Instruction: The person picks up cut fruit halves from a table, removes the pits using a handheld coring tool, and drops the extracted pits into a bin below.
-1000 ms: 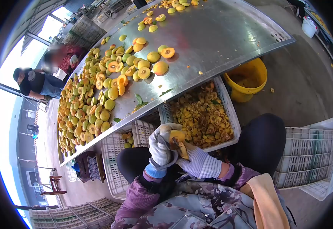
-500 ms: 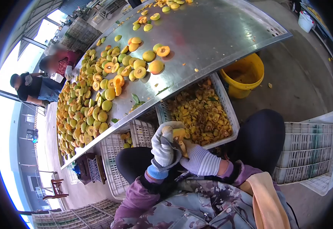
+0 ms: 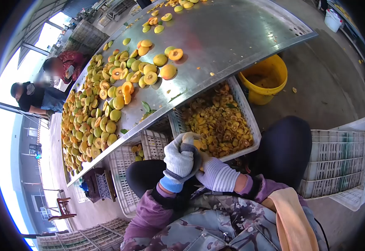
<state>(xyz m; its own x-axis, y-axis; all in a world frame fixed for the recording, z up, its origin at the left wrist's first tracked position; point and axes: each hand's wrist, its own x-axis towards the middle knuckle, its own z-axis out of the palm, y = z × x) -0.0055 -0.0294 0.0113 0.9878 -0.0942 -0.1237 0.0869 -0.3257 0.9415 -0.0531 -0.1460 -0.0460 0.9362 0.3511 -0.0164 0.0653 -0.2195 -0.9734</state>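
In front of my lap, my left hand (image 3: 180, 160), in a grey-white knit glove, is closed around a yellow-orange peach (image 3: 198, 144), mostly covered by the fingers. Pressed close against it is my right hand (image 3: 219, 173), in a purple-and-white striped glove. Its fingers are curled, and what they hold is hidden between the hands. Just beyond both hands, a white crate (image 3: 255, 136) under the table edge holds many cut fruit pieces with brown hollows.
A metal table (image 3: 228, 37) slopes across, with heaped halved peaches (image 3: 92, 121) on its left. A yellow bucket (image 3: 266, 94) stands beyond the crate. White crates (image 3: 337, 163) flank me at right. Two people (image 3: 36, 98) stand at the table's far left.
My left hand has turned and closed further over the peach, so less of it shows. My right hand stays against it. A person's gloved hand at the far left has lifted slightly.
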